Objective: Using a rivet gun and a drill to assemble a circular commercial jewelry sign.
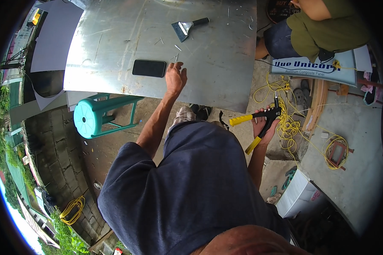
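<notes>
My left hand reaches over the metal sheet, its fingers loosely bent and apart, nothing visible in them. Just past its fingertips lie a few thin silver pins, probably rivets. A black smartphone lies flat to the left of this hand. Farther back is a scraper with a wide blade and a dark handle. Off the sheet's right front corner, my right hand grips a black hand riveter. The tool's yellow-sleeved handles stand spread, and its silver nose points away from me.
A teal plastic stool lies on its side under the sheet's left front edge. Tangled yellow cord covers the floor to the right, near dark clogs. Another person sits at the far right beside a printed panel.
</notes>
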